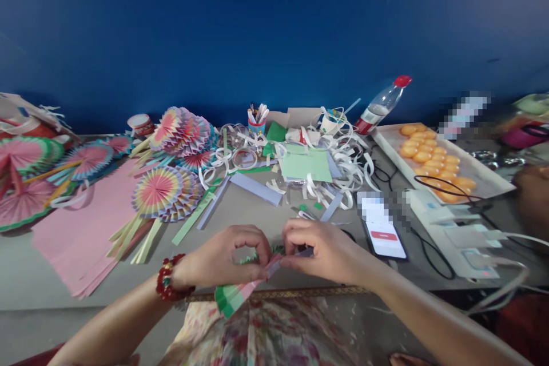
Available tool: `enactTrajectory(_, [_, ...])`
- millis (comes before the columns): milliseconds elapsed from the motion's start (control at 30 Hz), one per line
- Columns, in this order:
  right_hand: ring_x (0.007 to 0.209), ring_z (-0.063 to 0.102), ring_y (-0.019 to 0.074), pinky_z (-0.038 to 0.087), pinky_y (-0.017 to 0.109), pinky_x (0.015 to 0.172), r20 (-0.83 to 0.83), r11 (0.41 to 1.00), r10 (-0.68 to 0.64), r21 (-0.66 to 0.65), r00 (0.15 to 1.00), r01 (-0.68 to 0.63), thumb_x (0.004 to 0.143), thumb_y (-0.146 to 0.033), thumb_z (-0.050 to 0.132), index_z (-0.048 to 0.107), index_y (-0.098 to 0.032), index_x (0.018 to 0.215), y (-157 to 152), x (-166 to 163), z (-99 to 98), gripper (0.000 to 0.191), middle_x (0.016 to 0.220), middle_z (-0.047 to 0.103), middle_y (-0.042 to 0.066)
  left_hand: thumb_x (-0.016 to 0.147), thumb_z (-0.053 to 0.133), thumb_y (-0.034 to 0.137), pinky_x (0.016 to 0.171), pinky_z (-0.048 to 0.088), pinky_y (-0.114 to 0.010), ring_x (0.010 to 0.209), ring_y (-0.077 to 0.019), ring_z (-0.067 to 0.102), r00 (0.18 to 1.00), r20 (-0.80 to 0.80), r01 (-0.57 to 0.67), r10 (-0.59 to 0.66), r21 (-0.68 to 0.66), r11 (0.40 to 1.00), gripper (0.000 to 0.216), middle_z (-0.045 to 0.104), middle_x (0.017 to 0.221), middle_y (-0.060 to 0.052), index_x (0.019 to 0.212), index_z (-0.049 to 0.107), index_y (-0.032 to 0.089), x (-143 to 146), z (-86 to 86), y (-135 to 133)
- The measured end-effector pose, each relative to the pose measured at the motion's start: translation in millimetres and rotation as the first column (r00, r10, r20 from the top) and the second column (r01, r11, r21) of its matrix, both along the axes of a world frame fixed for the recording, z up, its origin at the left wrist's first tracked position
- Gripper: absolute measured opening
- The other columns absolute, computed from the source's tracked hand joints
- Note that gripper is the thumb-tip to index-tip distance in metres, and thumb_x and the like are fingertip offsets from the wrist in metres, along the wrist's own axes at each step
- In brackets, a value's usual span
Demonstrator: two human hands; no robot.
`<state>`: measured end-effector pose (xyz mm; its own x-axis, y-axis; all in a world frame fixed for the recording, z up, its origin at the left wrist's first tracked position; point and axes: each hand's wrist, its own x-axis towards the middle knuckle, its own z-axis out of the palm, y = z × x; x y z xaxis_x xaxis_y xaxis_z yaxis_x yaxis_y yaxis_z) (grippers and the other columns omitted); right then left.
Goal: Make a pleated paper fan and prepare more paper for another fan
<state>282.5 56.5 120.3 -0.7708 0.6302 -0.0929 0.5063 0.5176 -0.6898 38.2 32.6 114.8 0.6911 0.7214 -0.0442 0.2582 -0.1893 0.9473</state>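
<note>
Close to the table's front edge, both hands meet at a folded green and pink paper fan (235, 298). My left hand (234, 254), with a red bead bracelet at the wrist, pinches its pleats between thumb and fingers. My right hand (315, 246) is closed at the fan's right end, next to a small pale purple strip. The fingers hide part of the pleats. Just beyond the hands lie purple paper strips (256, 189) and a long light green strip (195, 217).
Finished paper fans (160, 191) and pink sheets (86, 229) lie left. A tangle of white strips (362, 160) surrounds green paper (306, 163) at the back. Right are a bottle (381, 106), a box of orange balls (493, 180), a phone (384, 229) and a power strip (446, 240) with cables.
</note>
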Motion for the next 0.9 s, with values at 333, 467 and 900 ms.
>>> enactTrajectory(333, [0.065,0.055,0.0103,0.031,0.024,0.058,0.104,0.976,-0.096,0.205,0.990,0.073,0.091,-0.036,0.065,0.063,-0.020,0.078,-11.2,-4.8,1.6,0.021,0.086,0.062,-0.002,0.072,0.059,-0.002,0.080,0.047,-0.022,0.087,-0.0150,0.064,0.999,-0.028,-0.043,0.044,0.041,0.998,0.020,0.070,0.093,-0.003,0.078,0.063,0.017,2.9,-3.0,-5.1])
enactTrajectory(467, [0.072,0.060,0.0120,0.034,0.024,0.062,0.102,0.963,-0.118,0.253,0.988,0.089,0.091,-0.034,0.065,0.062,-0.020,0.078,-15.9,-4.3,3.6,0.019,0.090,0.063,-0.001,0.075,0.059,0.002,0.081,0.047,-0.024,0.088,-0.0160,0.064,0.996,-0.015,-0.085,0.086,0.047,0.995,0.016,0.070,0.094,-0.004,0.079,0.062,0.017,2.7,-2.4,-7.4])
enactTrajectory(900, [0.069,0.058,0.0087,0.035,0.022,0.063,0.054,0.978,-0.088,0.192,0.995,0.076,0.091,-0.032,0.066,0.061,-0.020,0.078,-14.5,-0.2,12.6,0.018,0.096,0.062,-0.001,0.089,0.067,0.025,0.087,0.047,-0.028,0.093,-0.0179,0.065,0.998,0.033,-0.052,0.055,-0.063,0.997,0.009,0.069,0.099,-0.007,0.086,0.066,0.016,-4.0,0.1,-6.3])
